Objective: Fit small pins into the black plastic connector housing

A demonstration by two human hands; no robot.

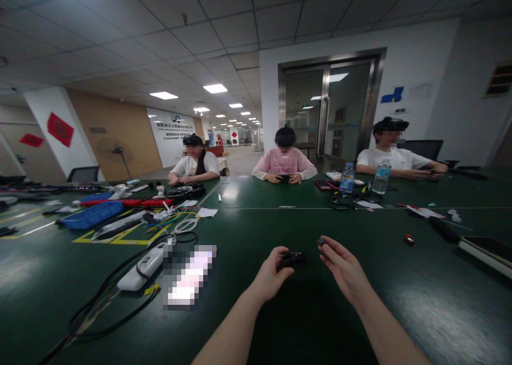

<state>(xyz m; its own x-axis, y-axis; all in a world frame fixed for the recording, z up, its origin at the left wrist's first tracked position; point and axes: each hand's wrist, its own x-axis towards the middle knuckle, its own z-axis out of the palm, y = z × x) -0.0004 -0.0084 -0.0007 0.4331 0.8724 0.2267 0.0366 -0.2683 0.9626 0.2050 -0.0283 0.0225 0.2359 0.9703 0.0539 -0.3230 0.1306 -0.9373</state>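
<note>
My left hand [276, 272] has its thumb and fingers closed round one end of a small black object [295, 258], just above the green tabletop. The black object's kind is hard to make out; its surface looks uneven and partly shiny. To the right, my right hand [343, 266] pinches a small dark grey piece [321, 241] between thumb and fingertips. A short gap separates that piece from the black object. The other fingers of my right hand are loosely bent.
On the left lie a white power strip [146, 266] with black cable, a pixelated bright phone-like thing [192, 274] and a blue tray [93, 216]. At right are a small red object [408, 240] and water bottles [382, 178]. Three people sit across the green table [256, 221].
</note>
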